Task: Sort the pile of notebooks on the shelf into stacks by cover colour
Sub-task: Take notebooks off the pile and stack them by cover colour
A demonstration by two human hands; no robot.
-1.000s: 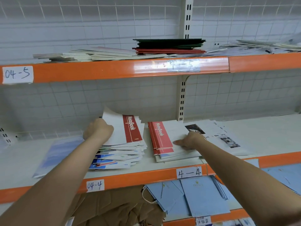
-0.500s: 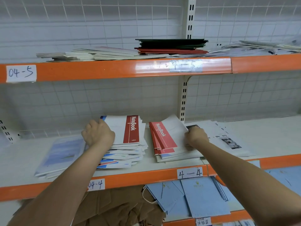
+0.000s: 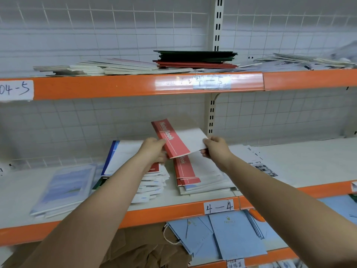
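Note:
A red-and-white notebook (image 3: 178,139) is held up above the middle shelf (image 3: 173,196), tilted. My left hand (image 3: 153,149) grips its red spine edge and my right hand (image 3: 216,147) pinches its white right corner. Under it lies a stack of red-spined notebooks (image 3: 191,175). To the left sits a mixed pile (image 3: 152,182) of red and blue notebooks, with a blue-spined notebook (image 3: 119,155) leaning on its far side.
A light blue booklet stack (image 3: 65,188) lies at the shelf's left, printed white sheets (image 3: 258,163) at the right. The upper shelf (image 3: 135,86) carries dark green and red covers (image 3: 195,59). Blue paper bags (image 3: 231,235) and brown paper lie below.
Both hands have left the two piles and now hold one red notebook lifted up between them, above the right stack. The camera has moved closer.

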